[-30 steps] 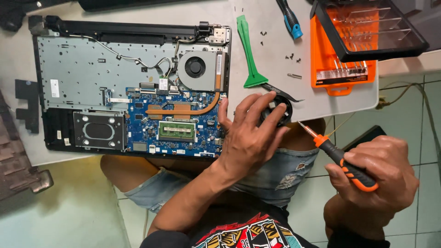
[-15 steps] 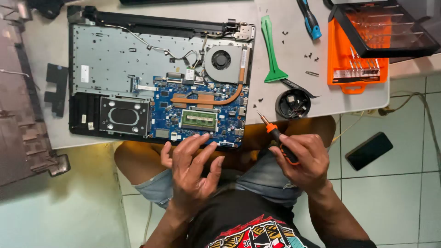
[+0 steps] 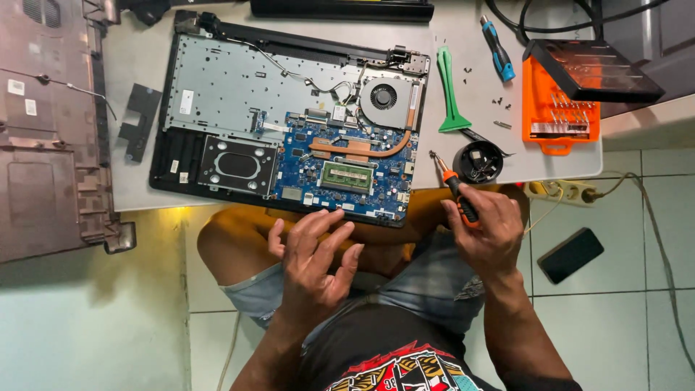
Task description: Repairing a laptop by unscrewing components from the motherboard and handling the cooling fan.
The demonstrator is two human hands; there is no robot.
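Observation:
An opened laptop (image 3: pixel 217 94) lies bottom-up on a grey table, its blue mainboard (image 3: pixel 340 163), copper heat pipe and round fan (image 3: pixel 384 98) exposed. My left hand (image 3: pixel 315 261) hovers with fingers spread just below the laptop's near edge, holding nothing. My right hand (image 3: pixel 489 232) grips an orange-and-black screwdriver (image 3: pixel 456 190), its tip pointing up toward the laptop's right corner. A small black round cup (image 3: pixel 478 161) stands just right of that tip.
The removed laptop bottom cover (image 3: pixel 51 123) lies at the left. A green pry tool (image 3: pixel 450 98), a blue screwdriver (image 3: pixel 498 49), loose screws and an orange bit case (image 3: pixel 561 108) lie at the right. A power strip (image 3: pixel 568 192) and a dark phone (image 3: pixel 570 255) rest on the tiled floor.
My left hand left the black cup and came back below the laptop's near edge. My right hand rose with the screwdriver toward the table. The view shifted left.

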